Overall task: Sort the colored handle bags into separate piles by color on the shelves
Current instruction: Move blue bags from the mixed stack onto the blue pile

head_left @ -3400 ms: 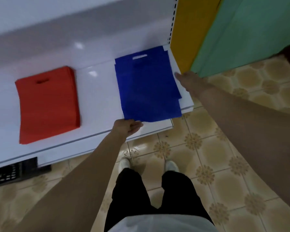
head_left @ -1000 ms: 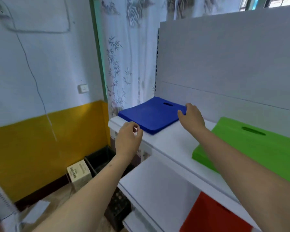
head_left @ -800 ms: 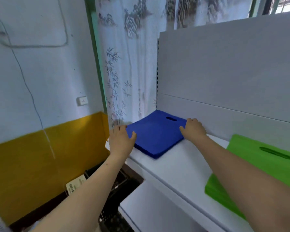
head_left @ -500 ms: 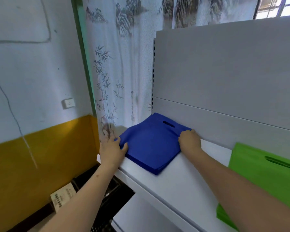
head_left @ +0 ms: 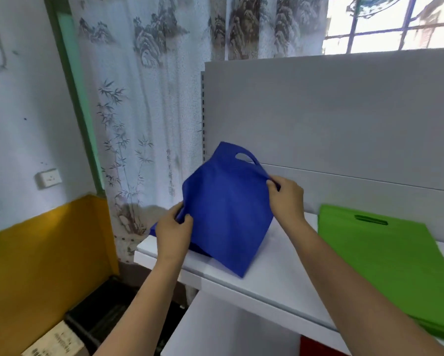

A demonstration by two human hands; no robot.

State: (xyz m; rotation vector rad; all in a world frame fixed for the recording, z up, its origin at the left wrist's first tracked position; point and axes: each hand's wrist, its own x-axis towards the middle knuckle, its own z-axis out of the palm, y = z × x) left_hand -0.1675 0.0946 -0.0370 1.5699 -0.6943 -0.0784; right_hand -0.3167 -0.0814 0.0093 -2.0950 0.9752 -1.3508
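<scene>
Left hand (head_left: 173,231) and right hand (head_left: 286,199) pinching blue bags (head_left: 226,211) (tilted up), arms outstretched

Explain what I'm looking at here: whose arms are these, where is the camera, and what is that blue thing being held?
No machine here: a person wears a camera on the head, looking forward and down, so the arms are their own. The left hand and right hand each pinch an edge of a blue bag with a cut-out handle, lifting it off the white shelf. A little more blue shows beneath it. Beside it lies a pile of green bags. Behind are a printed curtain and a window. Something red shows on a lower shelf.
</scene>
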